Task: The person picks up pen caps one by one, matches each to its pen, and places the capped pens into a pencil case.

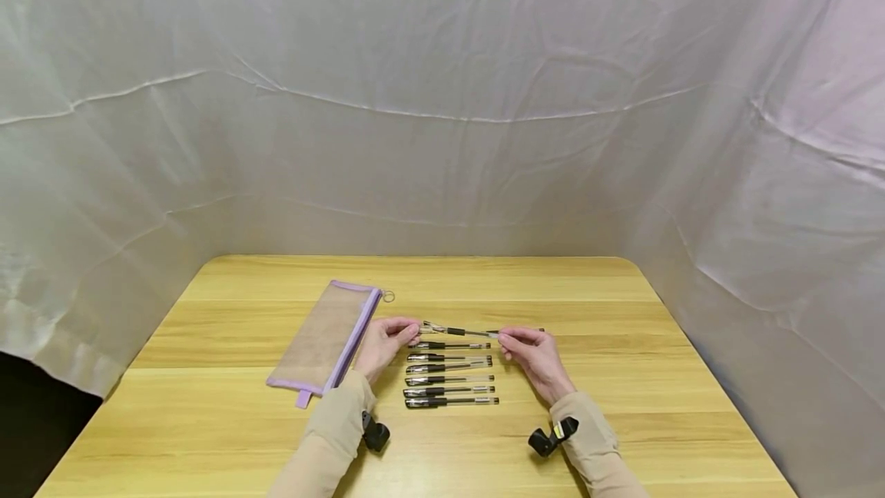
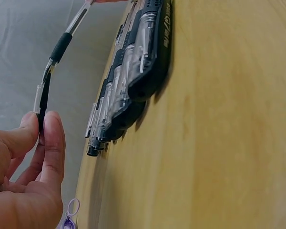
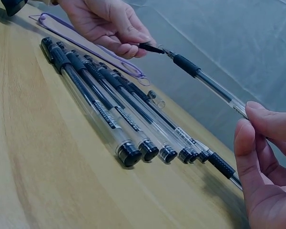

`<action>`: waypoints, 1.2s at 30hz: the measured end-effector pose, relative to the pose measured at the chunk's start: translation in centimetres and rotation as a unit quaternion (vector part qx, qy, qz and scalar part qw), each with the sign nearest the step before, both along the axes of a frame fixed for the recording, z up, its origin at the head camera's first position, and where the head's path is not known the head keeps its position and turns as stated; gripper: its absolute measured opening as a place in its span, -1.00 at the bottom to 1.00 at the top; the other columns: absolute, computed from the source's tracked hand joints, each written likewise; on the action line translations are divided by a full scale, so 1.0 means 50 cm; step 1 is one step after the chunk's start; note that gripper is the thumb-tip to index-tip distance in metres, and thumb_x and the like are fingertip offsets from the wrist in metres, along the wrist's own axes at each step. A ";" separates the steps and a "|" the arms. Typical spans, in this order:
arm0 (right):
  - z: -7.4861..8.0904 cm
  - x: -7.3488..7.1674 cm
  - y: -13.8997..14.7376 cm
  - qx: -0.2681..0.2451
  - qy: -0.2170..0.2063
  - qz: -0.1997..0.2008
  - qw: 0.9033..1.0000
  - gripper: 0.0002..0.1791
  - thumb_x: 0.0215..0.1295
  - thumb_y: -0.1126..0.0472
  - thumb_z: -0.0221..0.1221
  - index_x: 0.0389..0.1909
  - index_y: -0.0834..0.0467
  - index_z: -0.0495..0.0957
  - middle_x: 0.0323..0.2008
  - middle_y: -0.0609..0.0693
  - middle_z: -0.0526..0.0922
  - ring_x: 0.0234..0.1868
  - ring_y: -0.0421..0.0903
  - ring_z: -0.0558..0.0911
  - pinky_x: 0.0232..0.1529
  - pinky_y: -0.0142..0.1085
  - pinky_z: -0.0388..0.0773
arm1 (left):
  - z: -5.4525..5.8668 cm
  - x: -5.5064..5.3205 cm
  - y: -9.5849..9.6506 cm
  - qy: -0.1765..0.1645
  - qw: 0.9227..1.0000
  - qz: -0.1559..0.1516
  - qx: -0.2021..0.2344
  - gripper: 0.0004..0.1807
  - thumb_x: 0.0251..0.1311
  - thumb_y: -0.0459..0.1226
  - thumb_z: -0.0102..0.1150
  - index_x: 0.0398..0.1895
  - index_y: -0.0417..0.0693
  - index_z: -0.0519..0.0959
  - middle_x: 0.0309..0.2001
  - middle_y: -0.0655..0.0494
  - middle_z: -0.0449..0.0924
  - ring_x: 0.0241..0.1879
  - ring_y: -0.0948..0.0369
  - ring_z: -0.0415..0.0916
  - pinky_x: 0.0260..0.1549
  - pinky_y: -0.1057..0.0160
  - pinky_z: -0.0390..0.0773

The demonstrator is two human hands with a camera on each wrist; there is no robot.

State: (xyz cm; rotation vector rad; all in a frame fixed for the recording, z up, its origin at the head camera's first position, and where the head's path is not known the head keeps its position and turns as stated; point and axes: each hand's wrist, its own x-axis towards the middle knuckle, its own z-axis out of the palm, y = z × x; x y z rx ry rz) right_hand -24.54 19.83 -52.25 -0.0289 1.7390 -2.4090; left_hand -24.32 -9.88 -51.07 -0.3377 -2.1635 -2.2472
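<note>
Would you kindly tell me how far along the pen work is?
Apparently done: the capped pens lie lined up in a row. In hand: the left hand pinches a cap at the tip of a gel pen held by the right hand, so that one looks unfinished. Probably left: another, uncapped pen lies beyond the row.

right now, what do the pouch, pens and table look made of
Pouch: perhaps fine mesh or sheer plastic, dull and translucent-looking, with purple trim. Pens: likely glossy clear plastic, with highlights and insides showing through; grips look like matte, textured rubber. Table: wood or wood-look laminate, low sheen, by its pale grain.
</note>
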 end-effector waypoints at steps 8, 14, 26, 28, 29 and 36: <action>0.002 -0.002 -0.002 0.009 -0.005 0.000 1.000 -0.75 0.26 0.46 0.27 -0.32 0.05 0.78 -0.36 -0.07 0.75 -0.39 -0.23 0.66 -0.34 -0.48 0.65 | 0.010 -0.009 0.010 -0.061 0.996 0.017 -0.057 -0.72 0.34 -0.44 0.18 0.02 -0.50 0.60 -0.11 -0.42 0.69 -0.28 0.20 0.70 -0.08 0.10 0.74; 0.005 -0.001 -0.004 0.009 -0.007 0.000 1.000 -0.79 0.26 0.46 0.28 -0.31 0.09 0.77 -0.36 -0.07 0.75 -0.40 -0.22 0.66 -0.35 -0.47 0.65 | 0.013 -0.008 0.009 -0.057 0.996 0.003 -0.061 -0.72 0.34 -0.43 0.19 0.02 -0.49 0.61 -0.14 -0.38 0.70 -0.24 0.12 0.71 -0.05 0.06 0.73; 0.006 0.002 -0.010 0.013 0.011 0.014 1.000 -0.84 0.25 0.46 0.28 -0.16 0.30 0.72 -0.37 -0.06 0.75 -0.39 -0.22 0.65 -0.34 -0.46 0.66 | 0.017 -0.004 0.010 -0.057 0.997 -0.012 -0.053 -0.71 0.32 -0.44 0.21 0.02 -0.50 0.60 -0.14 -0.37 0.71 -0.32 0.25 0.68 -0.13 0.18 0.75; 0.008 0.003 -0.012 0.012 0.011 0.015 1.000 -0.84 0.25 0.46 0.28 -0.16 0.30 0.72 -0.37 -0.07 0.74 -0.39 -0.23 0.65 -0.34 -0.47 0.66 | 0.017 -0.004 0.011 -0.058 0.997 -0.012 -0.052 -0.71 0.31 -0.44 0.22 0.02 -0.51 0.60 -0.15 -0.37 0.71 -0.33 0.26 0.68 -0.16 0.23 0.75; 0.009 0.003 -0.012 0.011 0.012 0.015 1.000 -0.84 0.26 0.46 0.28 -0.17 0.29 0.73 -0.38 -0.07 0.74 -0.39 -0.23 0.65 -0.35 -0.47 0.66 | 0.016 -0.004 0.011 -0.061 0.997 -0.011 -0.050 -0.71 0.31 -0.45 0.22 0.02 -0.51 0.60 -0.14 -0.37 0.71 -0.33 0.26 0.68 -0.17 0.26 0.75; 0.008 0.003 -0.014 0.012 0.020 0.020 1.000 -0.80 0.26 0.47 0.27 -0.30 0.11 0.77 -0.38 -0.07 0.76 -0.41 -0.24 0.65 -0.37 -0.48 0.64 | 0.015 -0.004 0.010 -0.070 0.997 -0.006 -0.026 -0.68 0.28 -0.49 0.23 0.02 -0.58 0.56 -0.14 -0.38 0.71 -0.38 0.31 0.69 -0.22 0.30 0.76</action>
